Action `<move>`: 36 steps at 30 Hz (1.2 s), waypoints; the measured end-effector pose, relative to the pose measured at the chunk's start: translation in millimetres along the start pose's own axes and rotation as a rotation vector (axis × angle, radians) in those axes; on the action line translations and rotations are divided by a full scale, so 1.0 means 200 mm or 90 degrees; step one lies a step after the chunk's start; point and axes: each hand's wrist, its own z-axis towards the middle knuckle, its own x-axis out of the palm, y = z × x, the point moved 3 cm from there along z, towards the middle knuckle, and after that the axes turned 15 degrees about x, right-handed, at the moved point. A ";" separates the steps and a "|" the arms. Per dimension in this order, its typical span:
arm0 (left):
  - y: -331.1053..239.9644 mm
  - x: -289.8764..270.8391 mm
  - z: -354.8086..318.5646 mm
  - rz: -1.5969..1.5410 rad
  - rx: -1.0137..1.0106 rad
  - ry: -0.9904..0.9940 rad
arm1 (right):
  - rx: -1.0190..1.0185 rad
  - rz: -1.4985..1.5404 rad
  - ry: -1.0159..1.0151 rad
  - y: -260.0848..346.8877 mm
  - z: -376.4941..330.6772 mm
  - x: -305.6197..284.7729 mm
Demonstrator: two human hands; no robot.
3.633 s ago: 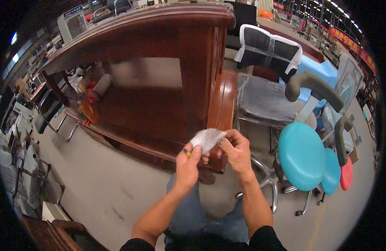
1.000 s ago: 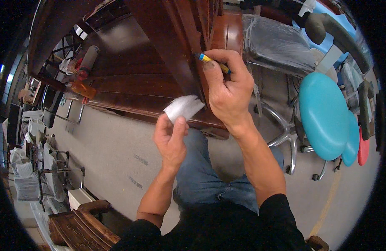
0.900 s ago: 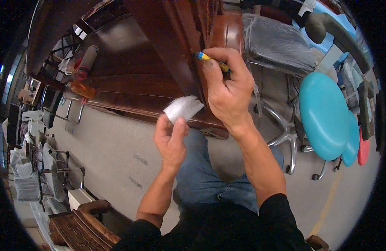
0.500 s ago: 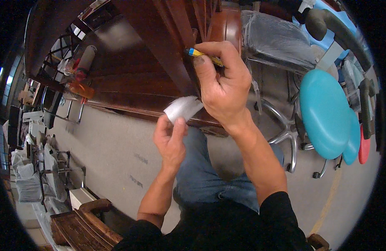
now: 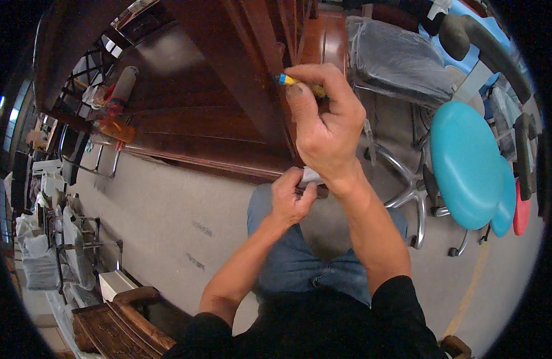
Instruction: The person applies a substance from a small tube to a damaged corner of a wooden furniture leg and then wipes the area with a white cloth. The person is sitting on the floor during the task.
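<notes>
My right hand (image 5: pixel 331 128) is closed, with thumb and fingers pinching a short yellow pen-like stick (image 5: pixel 289 79) with a blue end. That end points left, close to an upright edge of the dark reddish-brown wooden furniture (image 5: pixel 228 90); whether it touches the wood I cannot tell. Lower down, near the furniture's bottom rail, my left hand (image 5: pixel 292 198) pinches a white piece of cloth or paper (image 5: pixel 312 176). Part of the white piece is hidden behind my right wrist.
On the right stand a turquoise chair seat (image 5: pixel 465 164), a metal wheeled chair base (image 5: pixel 407 179) and a plastic-wrapped seat (image 5: pixel 395 57). A roll-like item (image 5: pixel 124 85) and an orange object (image 5: pixel 115 130) rest on the furniture at left. A carved wooden piece (image 5: pixel 117 323) is at lower left.
My left hand has moved right and slightly down with the white piece, now partly behind my right wrist. My right hand has shifted slightly right with the stick.
</notes>
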 end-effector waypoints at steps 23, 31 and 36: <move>0.09 0.01 0.01 -0.007 -0.039 -0.028 | -0.019 0.018 0.032 0.00 0.02 0.02; 0.13 0.02 0.01 -0.019 -0.034 -0.040 | -0.012 0.017 0.002 0.02 0.04 0.02; 0.11 0.01 0.01 -0.002 -0.039 -0.029 | 0.055 0.033 0.013 -0.03 -0.01 0.00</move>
